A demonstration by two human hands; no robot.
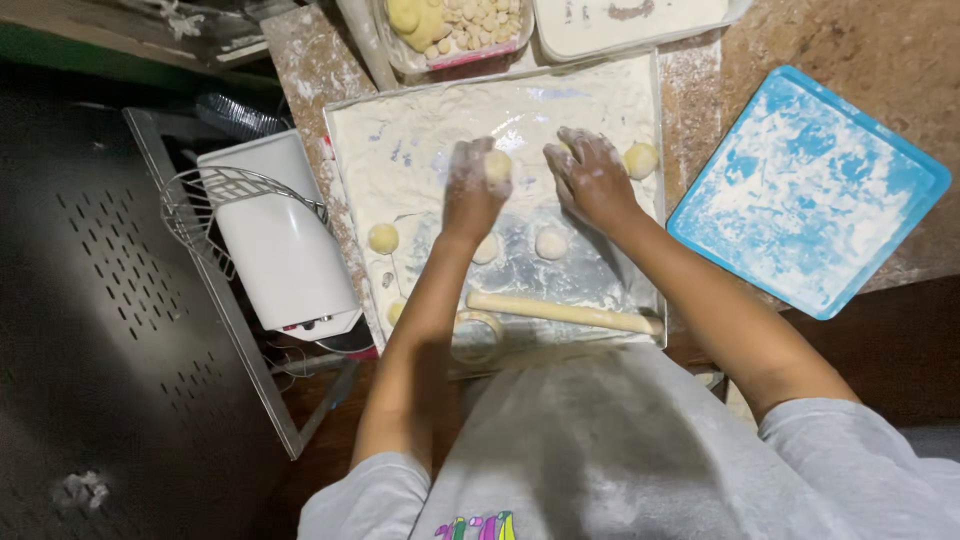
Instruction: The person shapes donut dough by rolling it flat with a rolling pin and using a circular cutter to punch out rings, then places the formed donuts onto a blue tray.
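Both hands work over a floured metal tray [400, 130] on the desk [800, 30]. Left hand [472, 190] is mid-tray, fingers curled round a dough ball [497, 165] at their far tips, clamped on it. Right hand [592, 180] is just right of it, palm down, fingers together & pressed flat on the tray; whether there's dough under them, can't tell. Both hands are white w/ flour.

Other dough balls on the tray: one just right of the right hand [641, 160], one near the left edge [383, 238], two near the wrists [551, 243] [486, 249], and another at the near left edge [396, 312]. A long roll of dough [560, 312] lies across the near part of the tray; a ring cutter [478, 335] sits just left of its near end.

Far side: a tub of small dough pieces [460, 28] and a white floured tray [620, 20]. Right of the metal tray, apart from it, a blue tray [810, 190] dusted w/ flour. Left, a white appliance [285, 245] w/ a wire skimmer [215, 200] on top.
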